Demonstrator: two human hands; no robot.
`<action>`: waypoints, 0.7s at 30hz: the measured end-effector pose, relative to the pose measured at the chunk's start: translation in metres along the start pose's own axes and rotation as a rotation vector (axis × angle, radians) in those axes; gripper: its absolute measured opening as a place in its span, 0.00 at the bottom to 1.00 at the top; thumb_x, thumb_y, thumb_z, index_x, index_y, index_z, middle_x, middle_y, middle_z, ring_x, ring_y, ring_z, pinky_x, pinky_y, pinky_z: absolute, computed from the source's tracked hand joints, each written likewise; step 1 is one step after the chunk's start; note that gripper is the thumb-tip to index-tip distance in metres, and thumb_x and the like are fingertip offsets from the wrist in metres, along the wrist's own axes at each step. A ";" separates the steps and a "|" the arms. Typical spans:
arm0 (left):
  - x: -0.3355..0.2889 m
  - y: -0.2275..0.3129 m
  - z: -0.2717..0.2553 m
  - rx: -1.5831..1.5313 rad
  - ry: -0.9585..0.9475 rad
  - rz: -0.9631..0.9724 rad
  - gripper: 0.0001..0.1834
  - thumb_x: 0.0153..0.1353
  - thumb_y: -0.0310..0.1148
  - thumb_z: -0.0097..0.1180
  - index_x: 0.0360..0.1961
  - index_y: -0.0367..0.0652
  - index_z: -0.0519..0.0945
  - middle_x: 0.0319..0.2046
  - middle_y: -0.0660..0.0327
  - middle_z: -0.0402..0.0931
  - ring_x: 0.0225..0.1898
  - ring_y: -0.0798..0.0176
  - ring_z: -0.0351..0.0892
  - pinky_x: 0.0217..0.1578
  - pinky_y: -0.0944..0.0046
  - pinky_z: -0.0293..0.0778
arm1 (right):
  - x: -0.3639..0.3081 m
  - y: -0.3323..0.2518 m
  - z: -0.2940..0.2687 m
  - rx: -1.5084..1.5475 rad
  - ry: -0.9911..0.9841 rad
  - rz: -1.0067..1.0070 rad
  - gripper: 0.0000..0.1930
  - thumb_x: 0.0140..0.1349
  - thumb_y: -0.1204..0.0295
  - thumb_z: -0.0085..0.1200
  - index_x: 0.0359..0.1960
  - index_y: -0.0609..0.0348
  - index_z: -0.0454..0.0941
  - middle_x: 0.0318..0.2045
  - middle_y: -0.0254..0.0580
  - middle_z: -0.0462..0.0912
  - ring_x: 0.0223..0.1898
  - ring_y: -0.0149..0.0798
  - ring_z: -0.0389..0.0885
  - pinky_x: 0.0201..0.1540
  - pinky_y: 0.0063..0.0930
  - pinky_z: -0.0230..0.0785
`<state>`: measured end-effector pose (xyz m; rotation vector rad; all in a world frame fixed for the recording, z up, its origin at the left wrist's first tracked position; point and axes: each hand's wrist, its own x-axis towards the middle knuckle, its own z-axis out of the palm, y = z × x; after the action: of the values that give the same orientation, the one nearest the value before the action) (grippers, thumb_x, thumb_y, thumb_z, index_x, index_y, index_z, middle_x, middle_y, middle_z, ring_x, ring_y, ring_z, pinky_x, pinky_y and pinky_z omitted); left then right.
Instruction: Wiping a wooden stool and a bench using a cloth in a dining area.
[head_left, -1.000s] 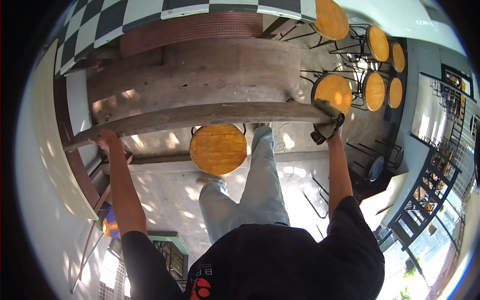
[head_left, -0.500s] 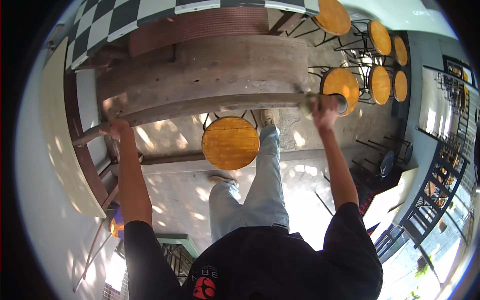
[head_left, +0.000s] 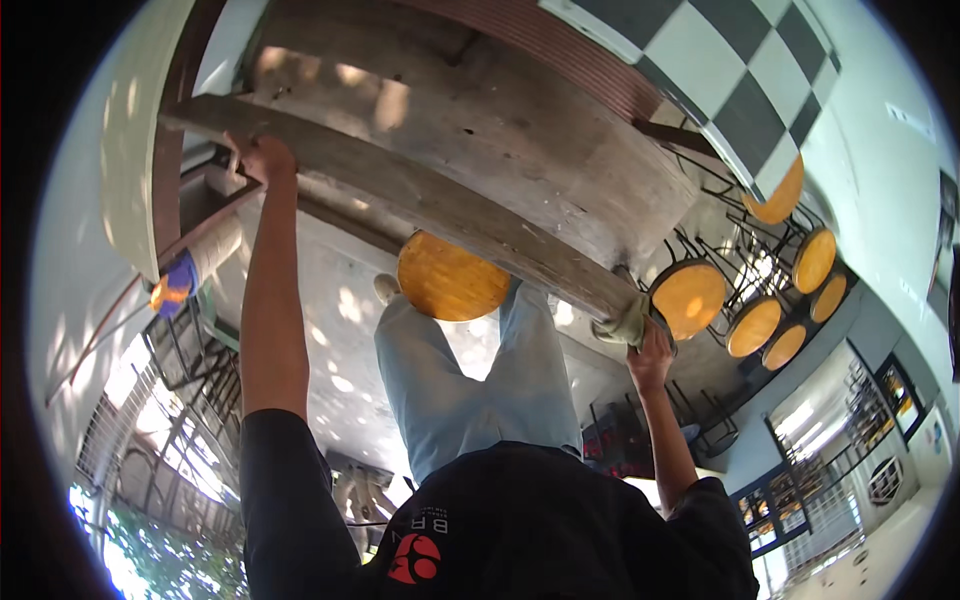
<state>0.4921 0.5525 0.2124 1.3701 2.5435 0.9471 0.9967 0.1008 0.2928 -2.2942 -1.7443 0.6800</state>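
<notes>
A long, weathered wooden plank (head_left: 450, 200) runs slantwise across the view, its left end farther from me than its right. My left hand (head_left: 262, 160) is closed on the near edge close to the left end. At the other end, a grey-green cloth (head_left: 625, 322) lies against the wood. My right hand (head_left: 652, 355) is closed on this cloth; a dark rounded part shows beside the fingers, too unclear to name. Below the plank, a round wooden stool (head_left: 452, 278) stands in front of my legs, its top partly covered by the plank.
A broad wooden surface (head_left: 520, 130) lies beyond the plank. A checkered tabletop (head_left: 720, 70) is at the far right, with several round stools (head_left: 755, 325) below it. A pale board (head_left: 130, 140) with a brown frame stands at the left wall. A purple-and-orange object (head_left: 178, 283) sits below it.
The plank has tilted, its right end coming nearer to me and its left end going farther away, both hands moving with it. More of its broad face shows. My view has turned too.
</notes>
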 end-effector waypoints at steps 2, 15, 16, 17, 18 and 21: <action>0.001 0.003 -0.006 0.032 0.025 0.054 0.34 0.59 0.35 0.41 0.69 0.42 0.56 0.60 0.40 0.66 0.56 0.34 0.69 0.56 0.47 0.65 | 0.008 -0.011 -0.002 -0.099 -0.123 0.142 0.25 0.43 0.79 0.55 0.49 0.61 0.74 0.46 0.51 0.79 0.48 0.54 0.77 0.52 0.43 0.70; 0.004 0.002 -0.007 -0.083 0.160 0.109 0.35 0.55 0.28 0.41 0.68 0.42 0.58 0.60 0.39 0.65 0.56 0.37 0.70 0.54 0.49 0.67 | 0.185 -0.276 0.105 -0.049 -0.171 -0.242 0.25 0.43 0.68 0.64 0.45 0.60 0.73 0.38 0.47 0.80 0.39 0.48 0.82 0.38 0.38 0.76; 0.001 0.005 -0.010 -0.119 0.103 0.003 0.35 0.55 0.28 0.41 0.68 0.42 0.58 0.60 0.39 0.65 0.55 0.37 0.70 0.54 0.48 0.67 | 0.202 -0.305 0.113 -0.033 -0.164 -0.265 0.21 0.44 0.68 0.64 0.41 0.59 0.74 0.36 0.46 0.80 0.37 0.47 0.82 0.35 0.38 0.77; -0.004 0.011 -0.012 -0.162 0.044 -0.104 0.35 0.56 0.28 0.41 0.68 0.42 0.58 0.61 0.39 0.65 0.55 0.37 0.70 0.55 0.48 0.67 | 0.216 -0.332 0.121 -0.023 -0.147 -0.262 0.17 0.45 0.70 0.62 0.37 0.58 0.73 0.34 0.46 0.80 0.36 0.47 0.83 0.33 0.39 0.77; -0.019 0.033 -0.006 -0.155 -0.031 -0.227 0.34 0.56 0.29 0.41 0.68 0.43 0.58 0.59 0.39 0.66 0.53 0.37 0.71 0.54 0.47 0.67 | 0.233 -0.342 0.128 -0.039 -0.121 -0.247 0.14 0.46 0.71 0.60 0.33 0.57 0.71 0.32 0.46 0.79 0.34 0.47 0.83 0.31 0.39 0.77; 0.004 0.013 -0.015 -0.153 0.200 0.040 0.34 0.56 0.29 0.41 0.68 0.44 0.58 0.57 0.39 0.68 0.51 0.36 0.72 0.53 0.46 0.68 | 0.265 -0.425 0.153 0.030 -0.035 -0.321 0.11 0.47 0.74 0.57 0.33 0.58 0.71 0.30 0.48 0.79 0.31 0.48 0.83 0.28 0.40 0.77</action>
<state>0.4935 0.5533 0.2324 1.3499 2.5247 1.3174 0.6138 0.4573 0.2659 -1.9279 -2.0393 0.6803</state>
